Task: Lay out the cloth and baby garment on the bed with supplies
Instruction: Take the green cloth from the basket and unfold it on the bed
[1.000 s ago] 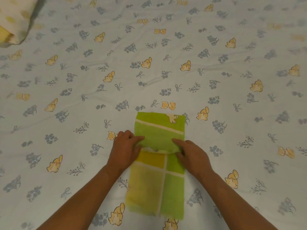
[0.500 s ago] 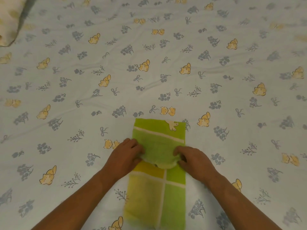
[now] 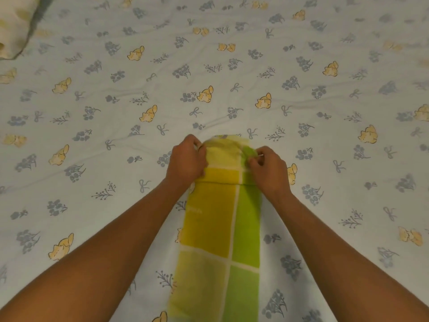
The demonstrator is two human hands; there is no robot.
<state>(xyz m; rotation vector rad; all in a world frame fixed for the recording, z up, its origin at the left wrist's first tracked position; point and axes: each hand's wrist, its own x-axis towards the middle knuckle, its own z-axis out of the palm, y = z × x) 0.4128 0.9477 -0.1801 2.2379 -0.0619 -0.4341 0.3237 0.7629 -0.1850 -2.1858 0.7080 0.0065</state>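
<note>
A green and yellow checked cloth (image 3: 220, 228) with white stripes lies as a long narrow strip on the bed, running from the bottom edge up to the middle of the view. My left hand (image 3: 186, 160) pinches its far left corner. My right hand (image 3: 269, 169) pinches its far right corner. Between the hands the far end of the cloth is bunched and lifted a little, with a fold line just below them. No baby garment is in view.
The bed sheet (image 3: 116, 112) is pale with yellow animals, grey flowers and bows, and it spreads in gentle wrinkles on all sides. A cream pillow (image 3: 14, 26) sits at the far left corner.
Both hands have carried the folded-over end of the cloth away from me, opening the fold; the cloth now lies longer. The view has come closer.
</note>
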